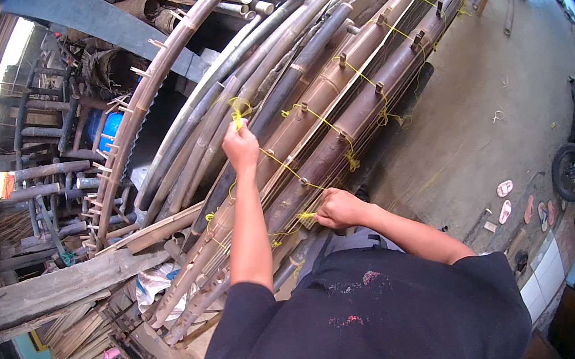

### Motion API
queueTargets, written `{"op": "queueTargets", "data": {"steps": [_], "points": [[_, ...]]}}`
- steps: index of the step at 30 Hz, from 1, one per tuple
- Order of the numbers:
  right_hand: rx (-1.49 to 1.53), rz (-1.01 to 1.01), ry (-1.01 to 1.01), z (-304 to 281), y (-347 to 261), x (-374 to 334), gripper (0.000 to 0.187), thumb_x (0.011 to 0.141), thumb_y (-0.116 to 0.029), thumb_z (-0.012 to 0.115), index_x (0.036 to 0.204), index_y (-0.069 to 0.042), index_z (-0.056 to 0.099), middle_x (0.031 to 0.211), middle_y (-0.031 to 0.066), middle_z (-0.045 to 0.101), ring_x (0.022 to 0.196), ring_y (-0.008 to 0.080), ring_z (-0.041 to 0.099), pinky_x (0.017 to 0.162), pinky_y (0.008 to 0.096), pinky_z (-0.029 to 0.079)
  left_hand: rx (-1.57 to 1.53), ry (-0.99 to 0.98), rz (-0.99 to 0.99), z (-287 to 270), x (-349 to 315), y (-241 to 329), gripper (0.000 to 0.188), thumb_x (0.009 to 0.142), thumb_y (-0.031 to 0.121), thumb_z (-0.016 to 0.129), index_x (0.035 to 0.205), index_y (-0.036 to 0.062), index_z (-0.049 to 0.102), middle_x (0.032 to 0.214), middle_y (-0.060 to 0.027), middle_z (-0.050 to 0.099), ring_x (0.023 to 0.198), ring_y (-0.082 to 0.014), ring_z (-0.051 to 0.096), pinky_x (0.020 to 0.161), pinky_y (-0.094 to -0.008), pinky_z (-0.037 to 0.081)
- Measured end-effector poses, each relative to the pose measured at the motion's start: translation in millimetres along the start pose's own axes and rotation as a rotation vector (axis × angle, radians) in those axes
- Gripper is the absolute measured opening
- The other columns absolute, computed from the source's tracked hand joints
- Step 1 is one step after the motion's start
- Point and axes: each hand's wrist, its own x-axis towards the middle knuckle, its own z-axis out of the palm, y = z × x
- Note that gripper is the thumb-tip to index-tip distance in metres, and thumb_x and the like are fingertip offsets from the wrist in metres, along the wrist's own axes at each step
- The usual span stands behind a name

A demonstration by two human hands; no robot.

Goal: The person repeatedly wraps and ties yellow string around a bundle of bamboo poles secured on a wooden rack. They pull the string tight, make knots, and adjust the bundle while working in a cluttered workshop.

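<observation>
Two long brown bamboo poles, a near one [327,159] and a far one [324,96], run diagonally, with thin split strips lying between them. Short pegs [378,88] stand up along both, and yellow twine is tied across at intervals. My left hand [241,146] is raised over the far side, closed in a fist on twine whose loose tuft sticks out above it. At the near side, my right hand [340,209] is closed on the same yellow twine [279,161], a bundled end showing beside its fingers. Between my hands the twine stretches across the poles.
More bamboo poles [221,108] lie behind, beside a curved piece with wooden pegs [147,89]. A thick wooden beam [78,284] is at left. Several sandals [504,189] and a motorbike wheel [570,171] are on the concrete floor [507,95] at right.
</observation>
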Motion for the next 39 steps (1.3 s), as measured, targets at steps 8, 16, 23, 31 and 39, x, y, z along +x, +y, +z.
{"op": "queueTargets", "data": {"steps": [8,16,23,31,39], "points": [[-0.195,0.137,0.065,29,-44,11,0.023,0.077,-0.021,0.063,0.092,-0.004,0.064,0.085,0.0166,0.064,0.088,0.0336,0.064,0.086,0.0468,0.050,0.014,-0.370,-0.082,-52,-1,-17,0.037,0.094,0.037,0.058,0.083,0.0030,0.067,0.071,-0.0103,0.070,0.066,-0.0210,0.066,0.066,-0.0355,0.051],[1.725,1.012,0.735,131,-96,62,0.032,0.102,-0.037,0.048,0.099,-0.009,0.063,0.088,-0.0005,0.064,0.085,0.0129,0.060,0.073,0.0293,0.048,0.177,-0.499,0.025,-140,-160,-101,0.029,0.088,0.019,0.062,0.114,0.0055,0.065,0.105,-0.0251,0.067,0.101,-0.0430,0.064,0.090,-0.0489,0.050],[0.440,0.042,-0.038,103,-166,228,0.039,0.094,-0.042,0.050,0.097,-0.007,0.068,0.082,0.0206,0.066,0.074,0.0384,0.064,0.070,0.0521,0.049,-0.279,-0.258,0.227,-103,-180,-152,0.022,0.095,0.022,0.057,0.103,0.0021,0.062,0.089,-0.0179,0.066,0.082,-0.0325,0.062,0.078,-0.0432,0.048],[0.567,0.397,-0.028,81,-82,232,0.051,0.098,-0.044,0.051,0.077,0.000,0.064,0.074,0.0168,0.067,0.073,0.0329,0.063,0.071,0.0380,0.049,0.113,-0.323,0.002,-118,-168,-130,0.032,0.097,0.034,0.050,0.108,0.0088,0.067,0.097,-0.0243,0.068,0.094,-0.0461,0.063,0.079,-0.0521,0.049],[0.066,0.035,-0.025,156,-86,32,0.040,0.095,-0.030,0.056,0.068,0.000,0.058,0.066,0.0226,0.058,0.067,0.0430,0.058,0.067,0.0487,0.047,-0.225,-0.198,0.090,-112,-166,-117,0.019,0.098,0.018,0.054,0.098,0.0040,0.066,0.084,-0.0155,0.070,0.081,-0.0306,0.069,0.073,-0.0397,0.052]]}}
